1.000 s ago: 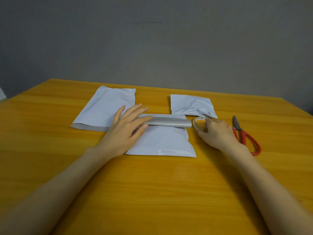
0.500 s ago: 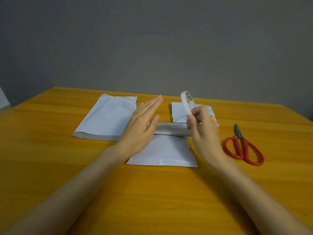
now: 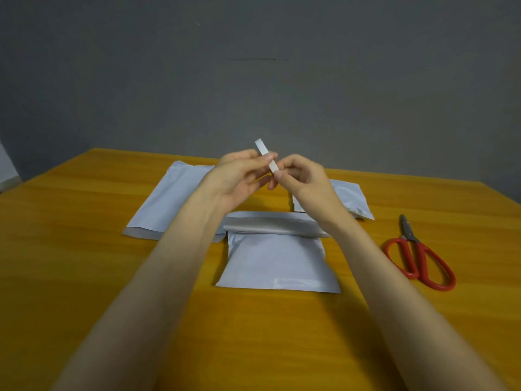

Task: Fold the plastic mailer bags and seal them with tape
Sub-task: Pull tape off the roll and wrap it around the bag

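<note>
1. Both hands are raised above the table [image 3: 70, 277], over the far edge of the mailers. The left hand [image 3: 236, 182] and right hand [image 3: 307, 187] each have their fingers curled in, pinching the tape roll [image 3: 265, 155] from opposite sides. The roll shows edge-on and tilted.
2. I cannot tell whether a free tape end is lifted; it is too small to see.
3. The centre mailer [image 3: 279, 263] lies flat on the table, nearest the person. Its top is turned over into a grey fold [image 3: 270, 228]. Nothing is holding the fold, and it looks rounded rather than creased.
4. A flat mailer [image 3: 166, 207] lies at back left, partly hidden by the left forearm. A smaller mailer [image 3: 351, 197] lies at back right, behind the right wrist. I cannot see tape on either.
5. The red-handled scissors [image 3: 417, 255] lie on the table to the right, well apart from both hands.
6. Step, as I judge it: finding and peeling the tape end. To do it well:
   - Grip the roll by its rim with one hand and pick up the end with the other thumbnail.
   - Pull the strip straight so it does not curl back on itself.
   - Pull enough to cross the fold and reach the mailer body.
7. Before taping, the fold probably needs pressing flat with one hand. Then lay the tape across its lower edge and rub it down.
8. Risks: the slick plastic may let the fold spring open, and the tape may stick to the fingers.
</note>
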`<state>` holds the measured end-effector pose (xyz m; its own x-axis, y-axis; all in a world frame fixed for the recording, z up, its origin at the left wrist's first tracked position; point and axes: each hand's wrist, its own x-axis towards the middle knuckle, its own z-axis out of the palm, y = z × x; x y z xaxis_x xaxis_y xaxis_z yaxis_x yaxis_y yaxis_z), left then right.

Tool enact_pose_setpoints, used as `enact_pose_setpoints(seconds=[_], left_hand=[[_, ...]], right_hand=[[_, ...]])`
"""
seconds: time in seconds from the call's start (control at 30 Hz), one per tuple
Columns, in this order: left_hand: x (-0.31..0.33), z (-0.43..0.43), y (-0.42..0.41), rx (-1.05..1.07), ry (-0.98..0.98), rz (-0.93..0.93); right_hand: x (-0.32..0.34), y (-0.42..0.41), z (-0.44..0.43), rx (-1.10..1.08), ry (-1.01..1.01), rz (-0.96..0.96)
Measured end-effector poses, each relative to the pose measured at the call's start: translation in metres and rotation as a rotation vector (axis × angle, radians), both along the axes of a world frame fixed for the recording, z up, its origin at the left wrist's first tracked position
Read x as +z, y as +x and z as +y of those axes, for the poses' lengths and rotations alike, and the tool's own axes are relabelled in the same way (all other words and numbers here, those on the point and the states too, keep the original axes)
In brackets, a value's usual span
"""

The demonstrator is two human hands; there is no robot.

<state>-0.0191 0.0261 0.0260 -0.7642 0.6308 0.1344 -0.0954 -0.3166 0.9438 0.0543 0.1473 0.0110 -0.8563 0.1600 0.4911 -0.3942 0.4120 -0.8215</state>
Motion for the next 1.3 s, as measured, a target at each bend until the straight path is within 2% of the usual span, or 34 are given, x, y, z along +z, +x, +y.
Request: enact_pose_setpoints(seconds=[0.17, 0.37, 0.57, 0.8, 1.0, 1.17, 1.3], left_hand=[[-0.001, -0.007, -0.004, -0.099, -0.162, 0.049], [0.005, -0.018, -0.007, -0.126, -0.033, -0.258], [0.014, -0.023, 0.002, -0.195, -0.081, -0.063], [0.016, -0.011, 0.011, -0.183, -0.022, -0.107], [0.016, -0.015, 0.01, -0.158, -0.089, -0.064], [0.014, -0.016, 0.007, -0.069, -0.03, -0.247], [0.013, -0.017, 0.009, -0.093, -0.111, -0.137]], right_hand=[[-0.004, 0.0, 0.006, 0.05, 0.144, -0.074], [-0.006, 0.002, 0.02, -0.009, 0.425, -0.189], [0.002, 0.007, 0.018, -0.036, 0.569, -0.17], [0.012, 0.011, 0.014, -0.087, 0.447, -0.176], [0.013, 0.011, 0.017, -0.021, 0.379, -0.157], [0.014, 0.011, 0.02, -0.003, 0.396, -0.156], [0.012, 0.012, 0.019, -0.014, 0.415, -0.194]])
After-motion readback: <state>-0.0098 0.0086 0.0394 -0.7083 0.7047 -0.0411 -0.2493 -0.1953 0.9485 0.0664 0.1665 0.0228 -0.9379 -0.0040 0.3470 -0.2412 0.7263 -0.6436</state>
